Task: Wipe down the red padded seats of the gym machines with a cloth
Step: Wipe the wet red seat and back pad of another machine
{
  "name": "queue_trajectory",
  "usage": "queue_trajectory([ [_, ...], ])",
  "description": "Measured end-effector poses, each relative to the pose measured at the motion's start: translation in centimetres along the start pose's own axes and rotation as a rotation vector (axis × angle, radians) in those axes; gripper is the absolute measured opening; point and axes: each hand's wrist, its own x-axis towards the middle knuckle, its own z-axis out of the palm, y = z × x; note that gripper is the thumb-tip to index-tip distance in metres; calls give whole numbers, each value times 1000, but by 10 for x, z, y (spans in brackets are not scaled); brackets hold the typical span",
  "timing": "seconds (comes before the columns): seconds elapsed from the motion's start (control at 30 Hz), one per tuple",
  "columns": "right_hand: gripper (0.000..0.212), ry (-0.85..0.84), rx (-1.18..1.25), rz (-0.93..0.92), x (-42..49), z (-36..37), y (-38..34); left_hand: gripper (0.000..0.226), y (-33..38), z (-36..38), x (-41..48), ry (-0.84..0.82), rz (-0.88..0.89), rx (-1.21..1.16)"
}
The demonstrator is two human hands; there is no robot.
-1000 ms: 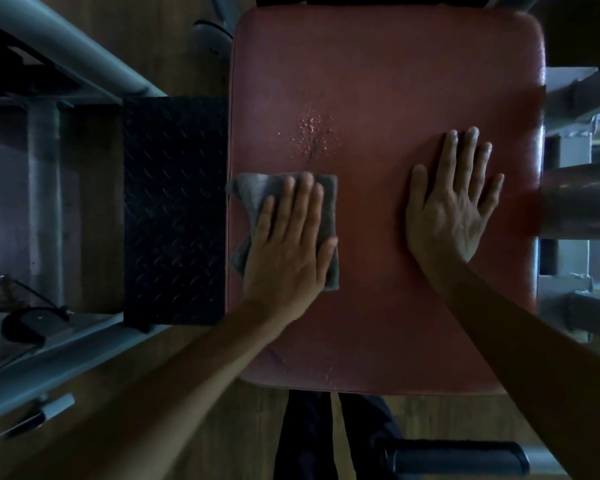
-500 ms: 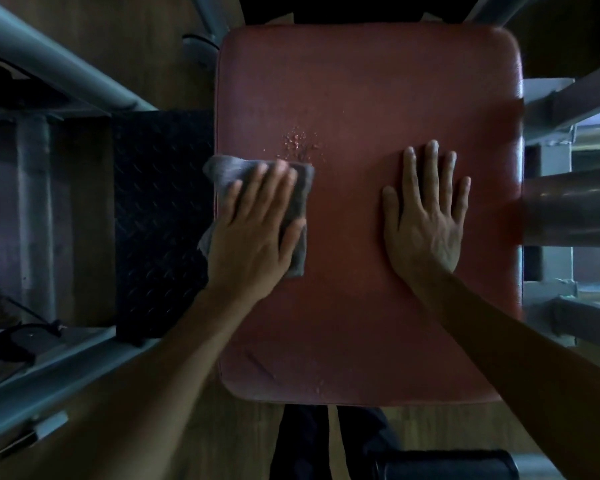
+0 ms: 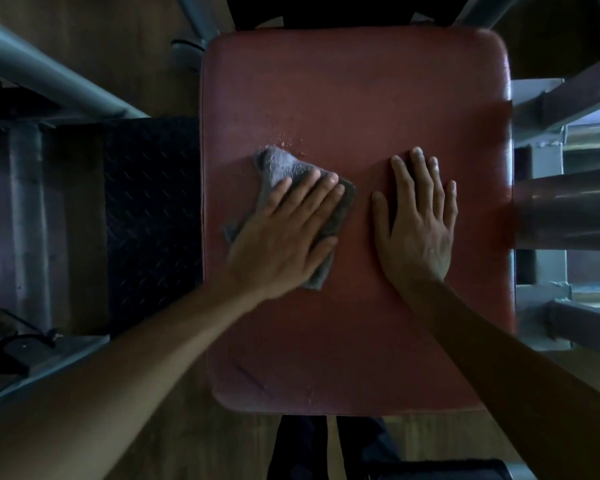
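Dim light, brown wood-plank floor [image 3: 84, 36]. Grey steel frame tubes [image 3: 49, 74] run diagonally on the left, black diamond-tread metal plate [image 3: 153, 216] beside them. Grey painted brackets [image 3: 541, 98] and a shiny round metal cylinder [image 3: 568, 209] on the right.

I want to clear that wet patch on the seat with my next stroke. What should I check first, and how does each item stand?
1. The cloth is pressed under the left hand on the red seat: ok.
2. The droplets just beyond the cloth's far edge are wiped: not ok.
3. The right hand lies flat, apart from the cloth: ok.
4. Nothing lies on the red seat beyond the droplets: ok.
5. The cloth is clean enough: cannot tell.
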Motion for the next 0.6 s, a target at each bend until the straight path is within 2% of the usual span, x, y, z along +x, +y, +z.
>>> queue_trajectory([
  [0.03,53,0,-3,3,0,-1,0,62,-15,-2,7,21,-26,-5],
  [0.13,52,-3,-6,10,0,-1,-1,60,-12,-9,24,151,-596,-74],
  [0.17,52,-5,0,12,1,-1,-1,61,4,-8,25,141,-639,-77],
  [0.2,52,-7,4,12,0,-2,-1,62,21,-5,19,107,-555,-59],
  [0.27,52,-5,6,8,1,-2,-1,64,28,-2,-6,12,-181,-11],
  [0.33,52,-16,14,19,1,-3,-1,64,-4,-4,-13,-52,56,20],
  [0.37,52,-18,18,22,0,-3,-2,64,-18,-3,-9,-22,63,25],
  [0.4,52,-15,16,24,1,-3,-2,63,-26,-3,0,27,-60,12],
  [0.47,52,-15,10,26,1,-3,-3,62,-14,-5,21,144,-487,-50],
  [0.5,52,-18,11,28,1,-3,-3,63,0,-5,28,161,-631,-55],
  [0.53,52,-20,11,30,1,-3,-2,64,10,-5,30,149,-651,-48],
  [0.6,52,-26,9,26,0,-3,-2,66,5,-4,20,60,-369,-25],
])
